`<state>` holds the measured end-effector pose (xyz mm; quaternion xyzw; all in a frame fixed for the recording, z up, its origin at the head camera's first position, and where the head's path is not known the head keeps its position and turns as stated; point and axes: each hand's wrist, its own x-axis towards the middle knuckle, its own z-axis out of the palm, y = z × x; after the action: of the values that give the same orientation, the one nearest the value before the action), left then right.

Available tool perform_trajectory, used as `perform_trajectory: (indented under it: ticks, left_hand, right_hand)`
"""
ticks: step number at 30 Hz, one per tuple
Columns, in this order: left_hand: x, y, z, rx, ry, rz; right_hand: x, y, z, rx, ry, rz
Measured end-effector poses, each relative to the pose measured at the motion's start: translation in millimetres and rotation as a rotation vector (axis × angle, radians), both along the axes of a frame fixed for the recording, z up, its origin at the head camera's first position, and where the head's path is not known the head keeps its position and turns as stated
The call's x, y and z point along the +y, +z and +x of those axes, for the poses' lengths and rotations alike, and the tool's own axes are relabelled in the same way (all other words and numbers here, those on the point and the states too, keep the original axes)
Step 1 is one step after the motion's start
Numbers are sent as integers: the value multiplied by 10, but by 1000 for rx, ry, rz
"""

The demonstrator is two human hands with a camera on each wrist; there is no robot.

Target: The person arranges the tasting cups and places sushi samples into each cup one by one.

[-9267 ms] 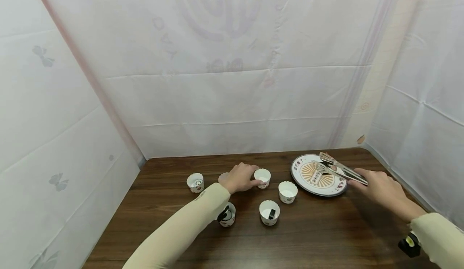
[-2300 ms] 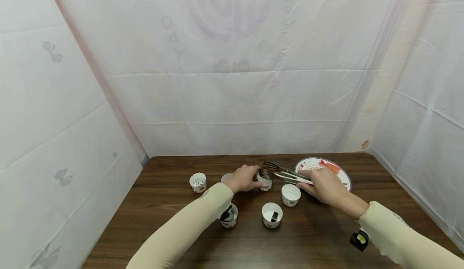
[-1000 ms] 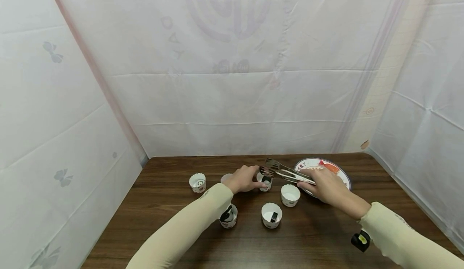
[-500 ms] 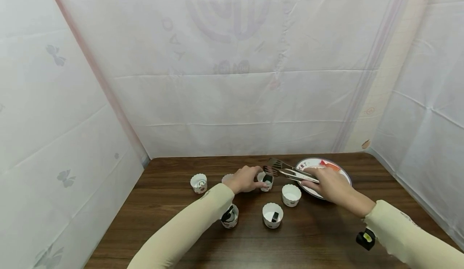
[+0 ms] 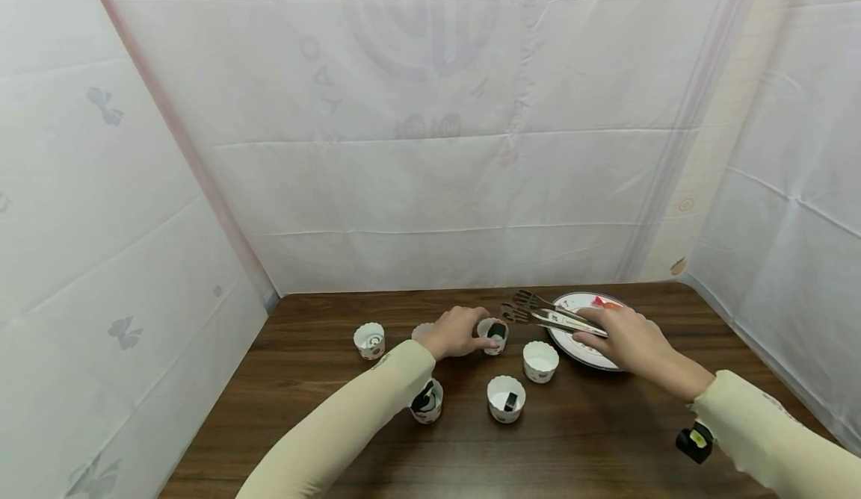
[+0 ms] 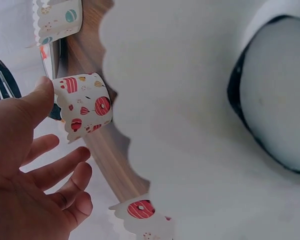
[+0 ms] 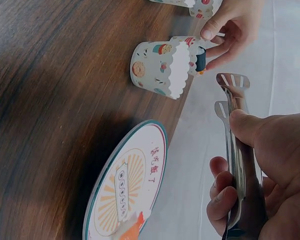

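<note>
In the head view my left hand holds a small white paper baking cup by its rim, thumb in front and forefinger behind. A black-and-white piece lies in this cup; its dark side also shows in the right wrist view. My right hand grips metal serving tongs, thumb on one arm and curled fingers on the other. The slotted tong ends stand apart right of that cup, with nothing visible between them. Below the tongs sits a printed plate, bearing an orange-and-white piece with red on it.
One cup stands between the held cup and the plate. A nearer cup contains a small black piece. Left of it, another cup is partly covered by my left wrist. Farther left stands a cup with a white piece inside.
The right hand took the tongs from the plate to the held cup, then drew back rightwards. A black-and-white piece now lies in that cup. The left hand has stayed there.
</note>
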<state>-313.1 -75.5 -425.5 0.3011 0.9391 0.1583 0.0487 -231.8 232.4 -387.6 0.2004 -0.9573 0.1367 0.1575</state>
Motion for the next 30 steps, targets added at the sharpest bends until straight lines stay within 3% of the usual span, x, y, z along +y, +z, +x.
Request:
perform_trajectory:
  ticks: [7,21,30]
  left_hand:
    - [29,46,31,56,-9,-18]
    - [179,172,221,83,-42,20]
    - [349,121,283,120,-80,-9]
  right_hand:
    - [80,-11,6,-30,-15,-17]
    - [317,-92,61,-51,-70,-31]
    - [491,-121,57,-96,-118,-3]
